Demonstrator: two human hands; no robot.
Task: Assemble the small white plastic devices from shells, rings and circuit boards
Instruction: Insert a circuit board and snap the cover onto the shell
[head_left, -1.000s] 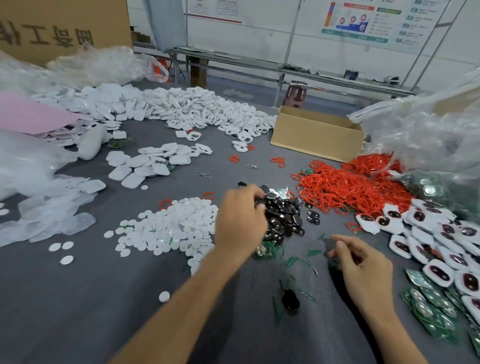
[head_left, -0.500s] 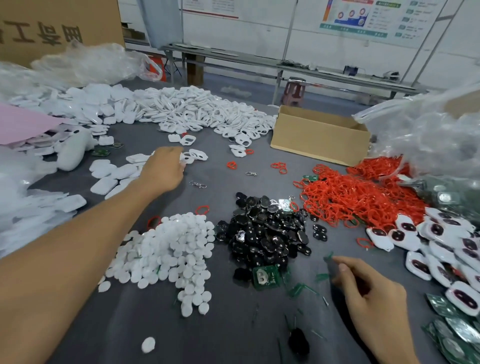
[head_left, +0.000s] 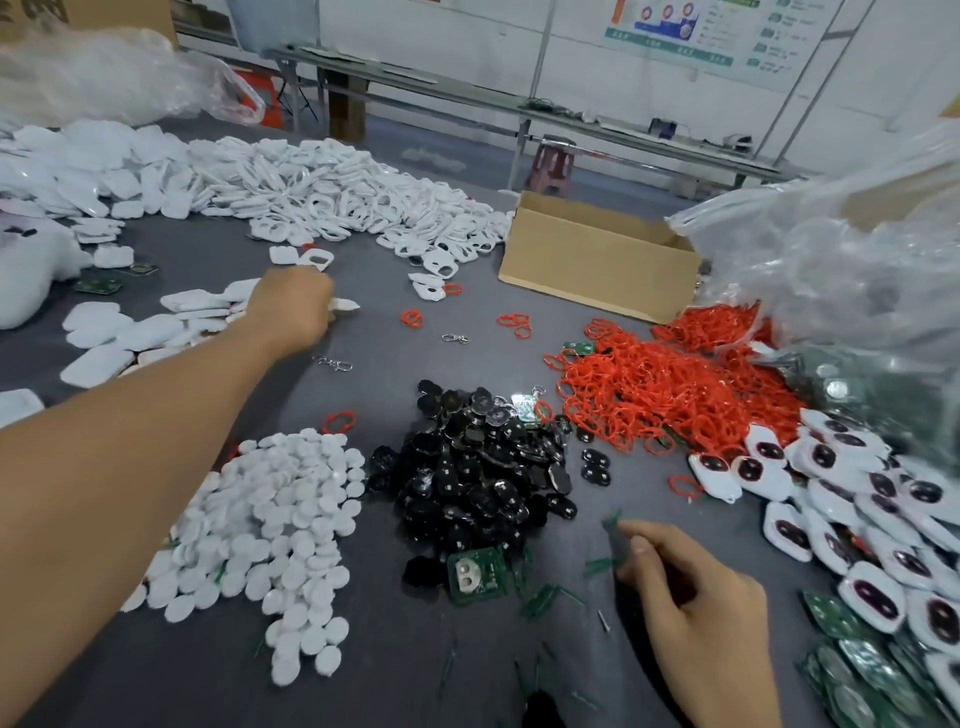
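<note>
Left hand (head_left: 293, 312) is being moved off the black parts pile (head_left: 467, 467) to the far loose shells, where a white shell (head_left: 344, 305) is being pinched. Right hand (head_left: 691, 597) is being kept loosely curled near a circuit board (head_left: 475, 574); whether it holds anything cannot be told. Shell pickup is likely being started.

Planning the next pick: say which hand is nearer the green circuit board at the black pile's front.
Right. The right hand lies just right of the circuit board; the left hand is far beyond, among white shells.
</note>
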